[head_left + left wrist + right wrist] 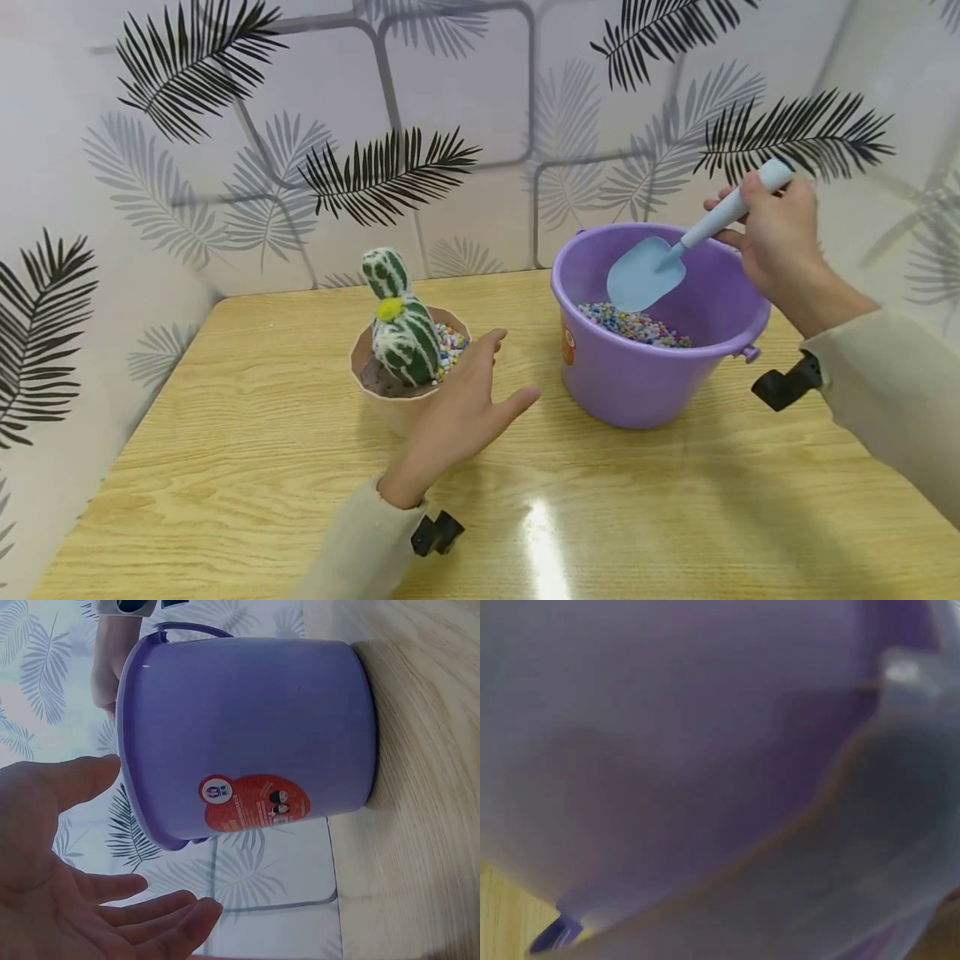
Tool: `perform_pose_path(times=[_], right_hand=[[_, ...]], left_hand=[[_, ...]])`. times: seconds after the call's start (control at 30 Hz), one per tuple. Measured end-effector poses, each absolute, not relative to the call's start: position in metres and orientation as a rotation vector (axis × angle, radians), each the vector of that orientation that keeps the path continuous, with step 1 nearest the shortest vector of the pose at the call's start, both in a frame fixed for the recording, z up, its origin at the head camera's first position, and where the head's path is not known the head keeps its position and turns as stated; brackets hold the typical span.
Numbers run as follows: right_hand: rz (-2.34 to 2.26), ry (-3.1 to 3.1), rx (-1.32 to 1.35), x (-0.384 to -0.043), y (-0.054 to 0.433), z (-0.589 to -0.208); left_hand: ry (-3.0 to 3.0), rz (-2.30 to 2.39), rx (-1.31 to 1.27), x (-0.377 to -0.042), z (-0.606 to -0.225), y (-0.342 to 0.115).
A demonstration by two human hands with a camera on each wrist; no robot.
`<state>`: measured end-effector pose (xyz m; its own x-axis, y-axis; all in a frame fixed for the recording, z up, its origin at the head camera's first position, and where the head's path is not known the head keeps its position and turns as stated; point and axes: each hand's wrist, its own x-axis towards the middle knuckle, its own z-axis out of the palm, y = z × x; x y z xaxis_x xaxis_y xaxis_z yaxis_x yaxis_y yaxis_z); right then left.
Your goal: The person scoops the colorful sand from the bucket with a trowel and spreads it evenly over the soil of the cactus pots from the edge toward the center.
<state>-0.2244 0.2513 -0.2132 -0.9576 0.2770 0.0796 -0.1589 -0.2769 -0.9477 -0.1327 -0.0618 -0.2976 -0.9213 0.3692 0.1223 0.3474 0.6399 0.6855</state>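
Observation:
My right hand (783, 229) grips the handle of a light blue scoop (647, 275), its blade tilted down inside a purple bucket (637, 383). Small multicoloured beads (637, 325) lie at the bottom of the bucket. On the other side, my left hand (461, 404) holds nothing, thumb and fingers spread apart beside a peach-coloured pot (390, 408). A green and white knitted cactus (408, 342) with a yellow flower stands in that pot, between grey-brown filler and some beads (452, 346). Bucket wall fills most of the right wrist view, blurred.
Both pot and bucket stand on a light wooden table (247, 467). Behind it rises a wall (465, 100) with a leaf pattern. The bucket bears a red label (259, 804), and its carrying handle (195, 628) hangs at the rim.

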Motion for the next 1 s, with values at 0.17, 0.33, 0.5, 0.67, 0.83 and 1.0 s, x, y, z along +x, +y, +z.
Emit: perform_pose_path(times=[0.17,0.33,0.5,0.67,0.83,1.0], right_hand=[[2.161,-1.835,-0.146,-0.234,0.251,-0.219],[2.065,-1.940,-0.156,-0.240,0.251,-0.225],[1.841,-2.143,-0.167,-0.243,0.250,-0.229],[1.560,-2.303,-0.148,-0.243,0.248,-0.234],[1.444,-2.349,-0.122,-0.244,0.243,-0.239],[1.327,-2.415,-0.116,-0.246,0.238,-0.243]], left_hand=[[2.772,1.234,0.612,-0.142,-0.298,-0.049],[2.767,1.274,0.579,-0.150,-0.298,-0.040],[2.737,1.342,0.550,-0.158,-0.296,-0.032],[2.711,1.402,0.569,-0.165,-0.295,-0.026],[2.705,1.446,0.613,-0.171,-0.290,-0.020],[2.701,1.475,0.663,-0.178,-0.286,-0.014]])
